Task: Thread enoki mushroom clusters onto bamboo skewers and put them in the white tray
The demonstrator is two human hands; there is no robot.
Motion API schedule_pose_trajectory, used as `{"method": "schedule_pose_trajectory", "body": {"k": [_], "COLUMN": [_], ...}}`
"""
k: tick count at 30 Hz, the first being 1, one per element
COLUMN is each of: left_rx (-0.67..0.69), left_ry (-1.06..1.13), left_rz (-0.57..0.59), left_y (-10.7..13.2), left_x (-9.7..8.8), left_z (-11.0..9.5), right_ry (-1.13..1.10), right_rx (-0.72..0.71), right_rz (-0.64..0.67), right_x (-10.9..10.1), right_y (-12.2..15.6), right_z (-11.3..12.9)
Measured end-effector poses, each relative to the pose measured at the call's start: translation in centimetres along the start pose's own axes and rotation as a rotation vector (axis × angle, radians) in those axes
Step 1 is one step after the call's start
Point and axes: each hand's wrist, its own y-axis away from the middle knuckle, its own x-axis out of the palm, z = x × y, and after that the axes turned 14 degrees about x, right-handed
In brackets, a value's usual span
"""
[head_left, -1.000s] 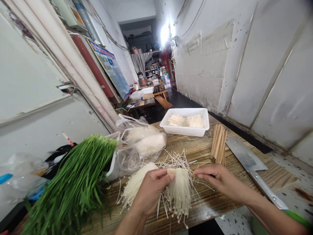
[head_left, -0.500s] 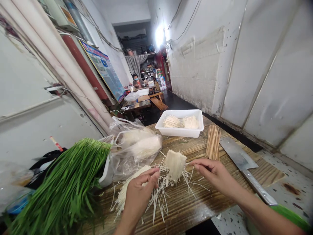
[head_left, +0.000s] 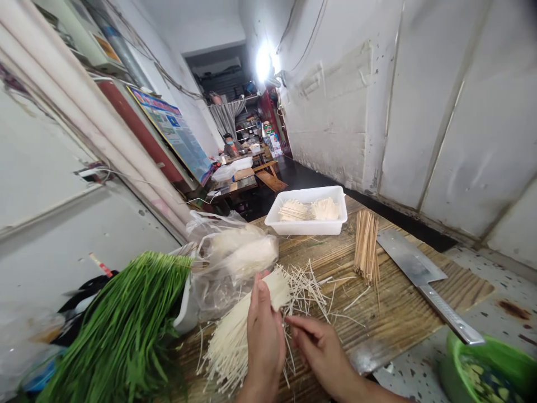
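My left hand (head_left: 265, 327) is upright on its edge, fingers straight and close together, against a heap of enoki mushrooms (head_left: 229, 347) on the wooden board. Just beyond its fingertips lies a flat, neat bunch of enoki (head_left: 278, 285). My right hand (head_left: 316, 347) is beside it, thumb and fingers pinched close to my left palm. Whatever sits in that pinch is hidden. Loose enoki strands (head_left: 308, 285) are scattered past both hands. Bamboo skewers (head_left: 366, 246) are bundled to the right, and a white tray (head_left: 304, 226) holds finished-looking enoki bunches (head_left: 325, 209).
A cleaver (head_left: 413, 260) lies at the board's right, its handle over the edge. Below it is a green basin (head_left: 455, 358) with cut pieces in liquid. Green chives (head_left: 121, 319) and a plastic bag (head_left: 235, 252) of enoki are on the left. A person (head_left: 230, 146) sits far back.
The enoki bunch held up near my right hand has come down to the left onto the heap. My right hand moved left and nearer, and my left hand turned upright beside it.
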Motion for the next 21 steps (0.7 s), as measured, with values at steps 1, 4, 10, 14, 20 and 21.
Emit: {"method": "schedule_pose_trajectory", "body": {"k": [1,4,10,14,20,21], "left_rx": [0.008,0.001,-0.005,-0.002,-0.007,-0.014], "left_ry": [-0.018,-0.013,0.054,0.096,0.152,0.154], "left_rz": [-0.055,-0.184,-0.298,-0.294,-0.334,-0.339], "left_y": [0.0,0.1,-0.1,-0.1,-0.2,-0.2], "left_x": [-0.1,-0.4,-0.7,-1.0,-0.7,-0.5], "left_z": [-0.1,-0.1,1.9,2.8,2.7,2.7], "right_ry": [0.006,0.074,0.145,0.168,0.255,0.278], "right_rx": [-0.016,-0.081,-0.087,-0.144,-0.224,-0.237], "right_rz": [0.015,0.048,0.075,0.053,0.046,0.041], "right_x": [0.5,1.1,0.6,0.3,0.4,0.4], "right_y": [0.0,0.1,0.2,0.4,0.7,0.7], "right_z": [-0.2,-0.4,-0.8,-0.6,-0.1,0.0]}}
